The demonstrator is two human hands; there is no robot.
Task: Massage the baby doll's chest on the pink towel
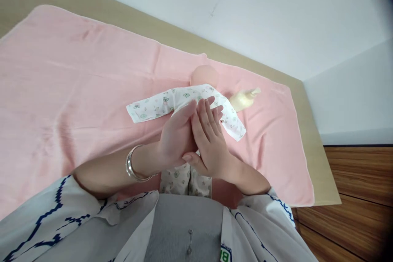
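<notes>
A baby doll in a white printed romper lies on a pink blanket. Its bare hand sticks out to the right. Both of my hands are held together above the doll's body, palm against palm. My left hand, with a silver bangle on the wrist, has its fingers stretched out. My right hand lies against it with straight fingers. Neither hand holds anything. The doll's trunk is hidden behind my hands.
The blanket covers a light wooden table that stands against a white wall. The table's right edge drops to a brown wooden floor. My grey and white clothing fills the bottom of the view.
</notes>
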